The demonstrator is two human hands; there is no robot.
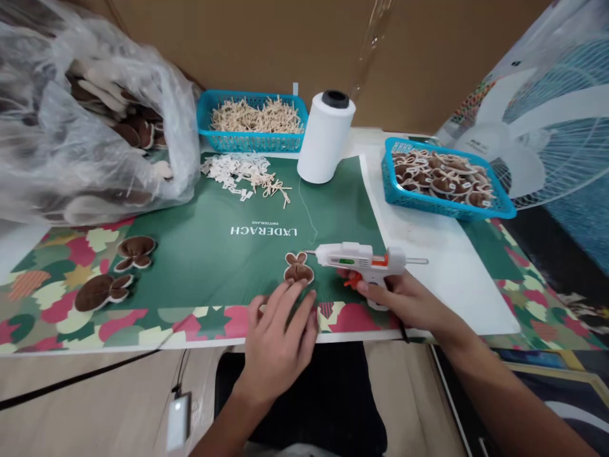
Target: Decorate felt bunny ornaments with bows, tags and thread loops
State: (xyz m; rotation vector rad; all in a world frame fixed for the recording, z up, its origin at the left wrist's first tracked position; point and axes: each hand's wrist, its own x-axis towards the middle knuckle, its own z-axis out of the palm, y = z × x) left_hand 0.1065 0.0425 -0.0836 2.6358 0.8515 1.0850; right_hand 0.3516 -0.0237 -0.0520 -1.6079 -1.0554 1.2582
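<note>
Brown rabbit (299, 271) lies on near side of spool (326, 141), no bow visible; left hand's (281, 333) loose fingers rest on it, right hand (399, 297) grips glue gun (351, 255). Right of spool, basket (428, 205) of bow-trimmed pieces, seemingly done; left, two loose rabbits (98, 293) and stuffed bag (177, 111) probably remain.

Your glue gun (349, 255) is white, with an orange trigger (353, 281). Your bunny (298, 271) is brown with a white edge. Your paper (190, 273) is green with white letters (264, 231) — its border (126, 325) is all pink, cream, tan and green blobs, with stars (77, 277) and stripy bits (28, 285). Your baskets (440, 204) are bright blue, and your spool (326, 143) is white — its core (335, 98) is black.
</note>
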